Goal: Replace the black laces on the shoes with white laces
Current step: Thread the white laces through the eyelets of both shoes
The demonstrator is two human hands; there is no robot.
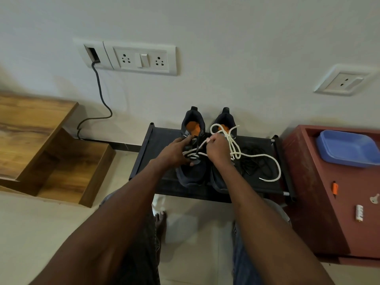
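Threading a white lace into the left shoe on the black rack

My left hand (176,153) rests on the left shoe (192,159), fingers curled at its tongue and eyelets, steadying it; my right hand (218,150) pinches the white lace (236,150) above the shoe, the lace crossing the lower eyelets and its loose end trailing over the right shoe (223,124) onto the rack (162,140), where the black laces (254,159) lie heaped beside the pair

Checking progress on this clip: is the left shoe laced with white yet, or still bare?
Partly laced. White lace crosses the lower eyelets of the left shoe; the right hand pinches one strand while the left hand holds the shoe.
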